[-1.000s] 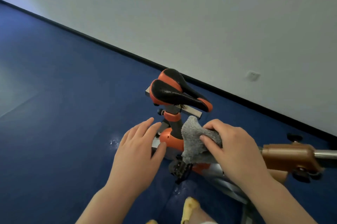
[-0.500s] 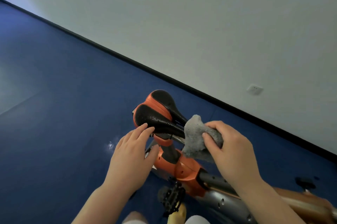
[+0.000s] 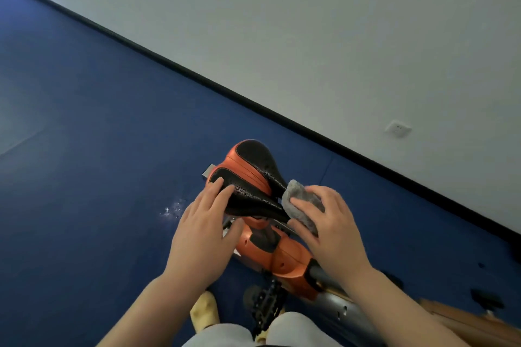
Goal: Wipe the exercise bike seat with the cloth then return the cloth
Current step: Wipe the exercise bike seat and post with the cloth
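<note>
The exercise bike seat point(image 3: 251, 174) is black with orange trim and sits in the middle of the view on an orange post. My left hand point(image 3: 205, 228) rests with spread fingers on the seat's near left side, thumb under its edge. My right hand point(image 3: 329, 228) holds a bunched grey cloth point(image 3: 298, 200) pressed against the narrow nose of the seat on the right.
The orange bike frame point(image 3: 282, 256) and a black pedal point(image 3: 265, 301) are below the seat. Blue floor point(image 3: 98, 177) spreads to the left. A white wall point(image 3: 310, 36) with a socket point(image 3: 398, 128) stands behind. My knee and a yellow shoe point(image 3: 205, 310) show at the bottom.
My left hand has moved up from beside the post onto the seat. My right hand has brought the cloth up against the seat's nose. The view has come closer over the seat.
</note>
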A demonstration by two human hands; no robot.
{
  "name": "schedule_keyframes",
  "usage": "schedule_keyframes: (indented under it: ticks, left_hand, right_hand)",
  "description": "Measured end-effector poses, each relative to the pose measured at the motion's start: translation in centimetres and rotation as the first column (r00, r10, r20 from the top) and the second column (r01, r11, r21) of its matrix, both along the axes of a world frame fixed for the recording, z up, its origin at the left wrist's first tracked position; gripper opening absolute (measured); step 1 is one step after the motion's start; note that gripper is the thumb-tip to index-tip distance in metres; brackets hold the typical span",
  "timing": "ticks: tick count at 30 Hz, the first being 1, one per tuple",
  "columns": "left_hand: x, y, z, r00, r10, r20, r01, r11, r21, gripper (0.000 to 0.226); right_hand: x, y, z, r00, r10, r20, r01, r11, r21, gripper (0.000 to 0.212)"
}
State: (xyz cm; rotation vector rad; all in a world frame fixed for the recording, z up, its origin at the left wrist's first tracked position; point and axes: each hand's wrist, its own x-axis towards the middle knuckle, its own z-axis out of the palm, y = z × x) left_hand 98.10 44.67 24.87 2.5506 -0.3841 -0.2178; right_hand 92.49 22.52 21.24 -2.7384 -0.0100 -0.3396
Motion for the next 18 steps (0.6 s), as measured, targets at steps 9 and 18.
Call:
schedule_keyframes:
  ticks: [9, 18]
  left_hand:
    - [-0.4, 1.2, -2.2, 0.997, 0.019, -0.079, -0.024, 0.998, -0.064, 0.068]
    - [0.0, 2.3, -2.7, 0.998, -0.02, -0.066, 0.016, 0.998, -0.06, 0.064]
  right_hand:
    - [-1.8, -1.3, -1.5, 0.995, 0.103, 0.011, -0.104, 0.993, 0.052, 0.042]
    - [-0.1, 0.0, -2.3, 0.979, 0.201, 0.03, -0.198, 0.976, -0.095, 0.042]
